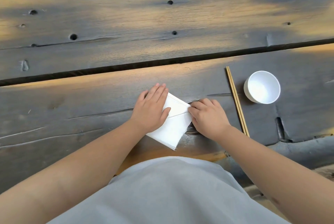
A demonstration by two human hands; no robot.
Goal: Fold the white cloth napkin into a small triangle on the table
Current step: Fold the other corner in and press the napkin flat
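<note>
The white cloth napkin, folded small, lies on the dark plank table near its front edge. The left hand presses flat and open on its 10 o'clock side; the right hand pinches its 3 o'clock corner. Wooden chopsticks and a white bowl sit at 2 o'clock.

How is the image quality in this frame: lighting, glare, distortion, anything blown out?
Head view: warm patchy light streaks the dark wooden table; wide-angle bend curves the plank gaps; the white bowl is nearly blown out inside; the napkin keeps its fold line visible; both hands sharp, left hand, right hand.
</note>
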